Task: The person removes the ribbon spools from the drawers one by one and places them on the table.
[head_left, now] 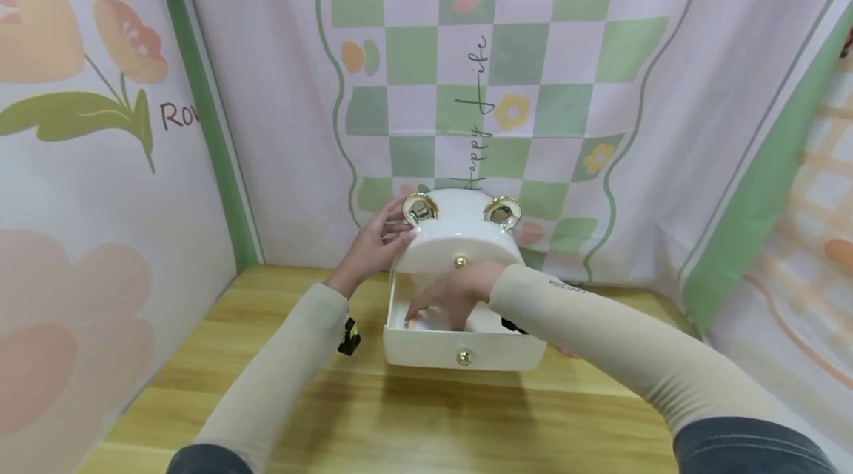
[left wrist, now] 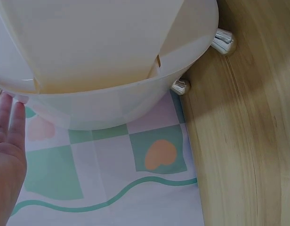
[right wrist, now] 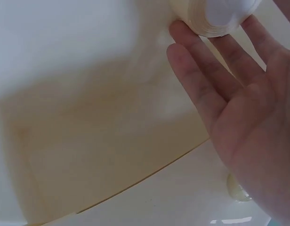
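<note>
In the head view, a white box (head_left: 460, 226) stands on the wooden worktop (head_left: 260, 363), in front of a patterned curtain (head_left: 280, 126). Two shiny gold ears (head_left: 418, 209) sit on its top, and its lower drawer (head_left: 426, 350) is pulled out. One gold knob (head_left: 460, 261) is on the box's upper front, another on the drawer front. The left hand (head_left: 378, 243) rests against the box's upper left side, beside an ear, its fingers fairly straight and loose. The right hand (head_left: 460, 292), blurred, reaches down inside the drawer. Both arms wear pale sleeves (head_left: 286, 370).

In the left wrist view, the left hand's extended fingers touch the edge of the box at the far left. Two shiny feet (left wrist: 223, 42) hold the box up off the worktop.

In the right wrist view, a white roll (right wrist: 220, 16), partly cut off by the frame, is at the right hand's fingertips, over the drawer's interior. The fingers are nearly straight and spread a little, uncurled around it.
</note>
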Motion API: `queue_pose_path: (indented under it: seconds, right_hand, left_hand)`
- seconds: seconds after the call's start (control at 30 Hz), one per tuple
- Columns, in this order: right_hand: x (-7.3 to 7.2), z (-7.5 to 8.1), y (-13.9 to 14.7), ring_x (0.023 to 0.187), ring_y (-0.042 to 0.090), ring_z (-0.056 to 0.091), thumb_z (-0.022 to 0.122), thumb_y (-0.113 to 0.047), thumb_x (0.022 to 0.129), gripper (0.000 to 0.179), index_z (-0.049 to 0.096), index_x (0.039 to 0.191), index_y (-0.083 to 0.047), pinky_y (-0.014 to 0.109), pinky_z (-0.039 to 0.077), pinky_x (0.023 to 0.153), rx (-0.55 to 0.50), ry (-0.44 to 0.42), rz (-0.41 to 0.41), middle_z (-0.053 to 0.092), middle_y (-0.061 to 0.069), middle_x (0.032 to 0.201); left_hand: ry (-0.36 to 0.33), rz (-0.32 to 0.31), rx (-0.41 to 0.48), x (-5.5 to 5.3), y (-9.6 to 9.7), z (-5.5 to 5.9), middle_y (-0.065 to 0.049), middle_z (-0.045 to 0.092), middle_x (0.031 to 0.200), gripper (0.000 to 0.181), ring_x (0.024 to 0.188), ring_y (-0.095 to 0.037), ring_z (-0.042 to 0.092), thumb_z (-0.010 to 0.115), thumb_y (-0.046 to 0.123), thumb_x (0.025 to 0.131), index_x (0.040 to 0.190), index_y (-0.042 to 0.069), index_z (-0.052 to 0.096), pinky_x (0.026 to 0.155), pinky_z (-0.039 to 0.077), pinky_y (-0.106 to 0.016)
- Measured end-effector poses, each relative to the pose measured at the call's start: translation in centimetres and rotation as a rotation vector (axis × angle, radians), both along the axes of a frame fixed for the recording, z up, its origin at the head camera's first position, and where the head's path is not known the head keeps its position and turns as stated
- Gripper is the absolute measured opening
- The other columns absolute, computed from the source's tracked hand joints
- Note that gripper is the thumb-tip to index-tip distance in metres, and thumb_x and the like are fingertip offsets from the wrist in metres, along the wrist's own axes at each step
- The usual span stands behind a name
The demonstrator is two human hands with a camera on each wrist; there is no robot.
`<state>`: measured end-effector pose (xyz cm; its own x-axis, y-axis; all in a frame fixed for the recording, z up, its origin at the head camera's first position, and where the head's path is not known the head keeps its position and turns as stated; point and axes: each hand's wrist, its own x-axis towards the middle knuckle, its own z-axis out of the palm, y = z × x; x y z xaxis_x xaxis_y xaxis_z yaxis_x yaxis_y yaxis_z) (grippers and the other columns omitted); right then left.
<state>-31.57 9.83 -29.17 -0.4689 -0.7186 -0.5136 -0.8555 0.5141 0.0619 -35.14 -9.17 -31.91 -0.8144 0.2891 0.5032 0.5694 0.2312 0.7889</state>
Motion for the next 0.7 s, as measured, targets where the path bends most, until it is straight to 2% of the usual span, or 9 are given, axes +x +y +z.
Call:
queue_pose_path:
  seconds: [0.2,0.4,0.7]
  right_hand:
    - [0.0,0.0,0.1,0.122,0.012,0.048,0.081,-0.011,0.079,0.076,0.051,0.146,-0.032,0.031,0.041,0.105,-0.043,-0.015,-0.015,0.053,-0.005,0.142]
    - [0.2,0.5,0.1,0.119,0.017,0.05,0.08,-0.015,0.079,0.074,0.049,0.145,-0.027,0.035,0.045,0.101,-0.061,-0.002,-0.038,0.053,0.002,0.138]
    - [0.7,1.3,0.1,0.123,0.023,0.054,0.081,-0.025,0.081,0.072,0.049,0.146,-0.021,0.041,0.045,0.105,-0.129,0.027,-0.063,0.058,0.005,0.135]
  left_hand:
    - [0.005,-0.009,0.0,-0.1,0.1,-0.1,-0.02,0.053,0.138,0.069,0.118,-0.029,0.061,0.068,0.017,0.098,0.156,0.033,0.035,0.103,0.05,-0.041]
    - [0.008,-0.004,0.003,-0.1,0.1,0.0,-0.019,0.054,0.137,0.069,0.116,-0.028,0.062,0.068,0.015,0.097,0.156,0.03,0.035,0.101,0.051,-0.036]
    - [0.006,0.0,0.004,0.0,0.0,0.0,-0.019,0.055,0.137,0.069,0.117,-0.028,0.062,0.067,0.014,0.098,0.156,0.029,0.034,0.101,0.051,-0.034]
